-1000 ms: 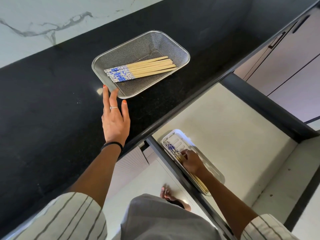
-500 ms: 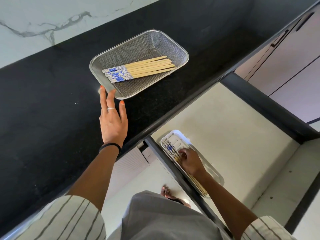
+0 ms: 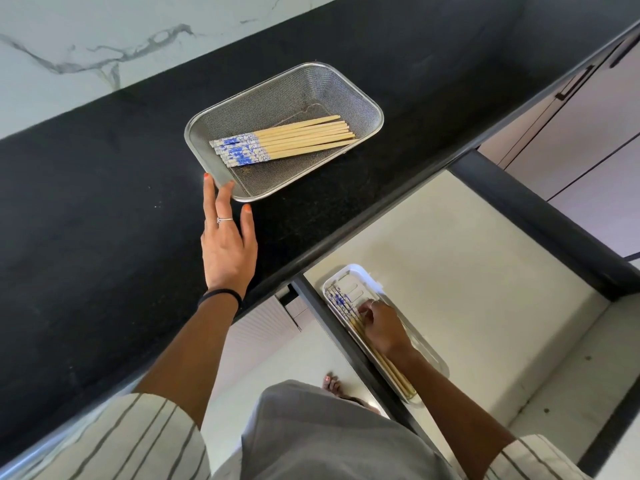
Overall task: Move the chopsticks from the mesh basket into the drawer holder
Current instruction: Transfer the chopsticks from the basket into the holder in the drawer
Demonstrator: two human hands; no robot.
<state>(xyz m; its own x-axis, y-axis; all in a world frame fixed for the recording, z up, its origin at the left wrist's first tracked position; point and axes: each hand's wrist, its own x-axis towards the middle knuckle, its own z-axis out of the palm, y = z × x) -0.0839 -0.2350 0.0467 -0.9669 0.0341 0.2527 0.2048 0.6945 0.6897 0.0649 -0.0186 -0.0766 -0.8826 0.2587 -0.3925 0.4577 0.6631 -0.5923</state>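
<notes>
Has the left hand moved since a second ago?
Yes. The left hand has slid forward along the counter; its fingertips now reach the basket rim.

place: home kitchen | evidence: black stone counter (image 3: 104, 202); marble backsplash (image 3: 69, 36); open drawer (image 3: 450, 271); cabinets (image 3: 588, 150)

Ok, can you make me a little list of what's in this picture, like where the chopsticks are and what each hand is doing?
basket: mesh basket on the black counter
chopsticks left: bundle of chopsticks lying in the basket, blue ends toward the left hand
holder: white drawer holder inside the open drawer
chopsticks moved: some already lie in the holder
left hand: left hand flat on the counter, fingertips at the basket's near corner
right hand: right hand in the holder, fingers curled over the chopsticks there
</notes>
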